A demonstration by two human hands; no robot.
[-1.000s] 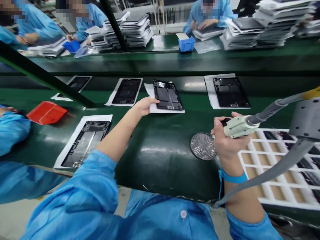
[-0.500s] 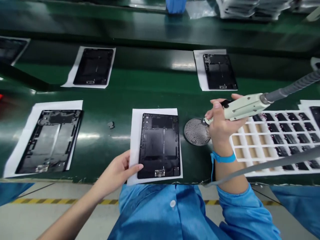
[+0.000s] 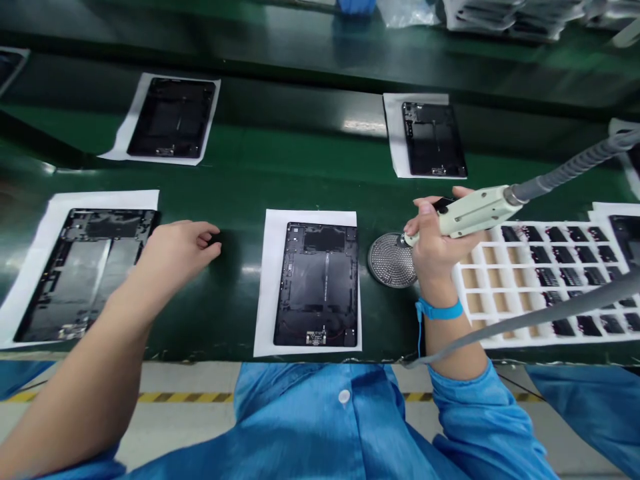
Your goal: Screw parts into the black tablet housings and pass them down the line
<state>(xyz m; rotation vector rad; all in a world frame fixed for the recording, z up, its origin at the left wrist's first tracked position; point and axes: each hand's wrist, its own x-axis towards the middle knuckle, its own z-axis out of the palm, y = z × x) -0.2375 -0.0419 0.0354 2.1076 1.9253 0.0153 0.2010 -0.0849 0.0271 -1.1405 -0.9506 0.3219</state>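
Right hand (image 3: 437, 250) at centre right, closed firmly around a pale green handpiece (image 3: 473, 213), its narrow tip angled down and left, right beside a round perforated metal disc (image 3: 391, 260); contact unclear. Grey hose (image 3: 565, 177) running from the handpiece toward the upper right. Blue wrist strap (image 3: 440, 310) on that wrist.

Left hand (image 3: 183, 252) left of centre, fingers loosely curled, low over the green conveyor belt (image 3: 250, 167). Small dark piece (image 3: 215, 238) at the fingertips, too hidden to tell whether pinched.

Between the hands, a black tablet housing (image 3: 316, 285) on white paper (image 3: 265, 287). Another housing (image 3: 85, 275) at the left edge, two more at the top. White foam tray (image 3: 530, 287) holding small dark parts (image 3: 550, 277) at right, a grey cable (image 3: 560, 313) crossing above it.
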